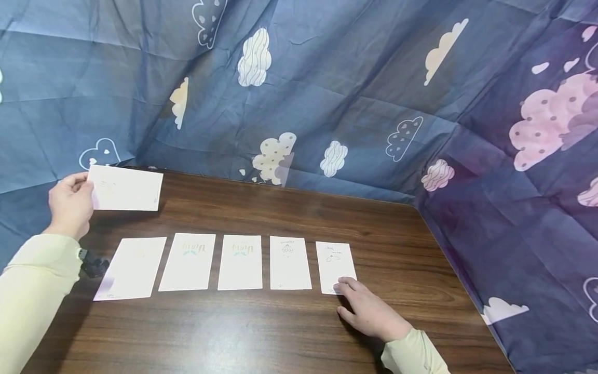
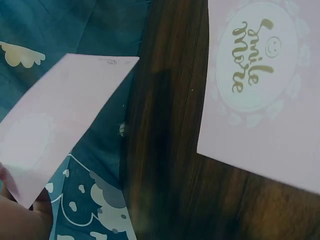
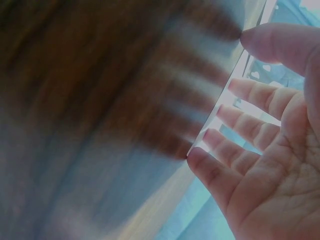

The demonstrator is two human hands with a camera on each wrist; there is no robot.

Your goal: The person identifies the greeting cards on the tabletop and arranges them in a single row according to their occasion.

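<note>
At the back left of the table, my left hand [image 1: 70, 205] pinches a pale card [image 1: 128, 189] by its left end, raised off the wood. In the left wrist view that card [image 2: 60, 110] looks pinkish with a faint oval. My right hand [image 1: 374, 314] rests its fingertips on the near edge of the rightmost card [image 1: 334, 262], which bears small print and a drawing. Its fingers [image 3: 245, 125] are spread and nearly straight in the right wrist view. Below the left hand lies the leftmost card [image 1: 133, 267]; the left wrist view shows a "Smile more" card [image 2: 280, 135] on the table.
Between the end cards lie a card with gold lettering [image 1: 189, 267], a similar card [image 1: 240, 270] and one with a small drawing [image 1: 289, 270], forming a row. The dark wooden table [image 1: 224, 332] meets a blue cloud-patterned cloth [image 1: 322, 98] behind and at right.
</note>
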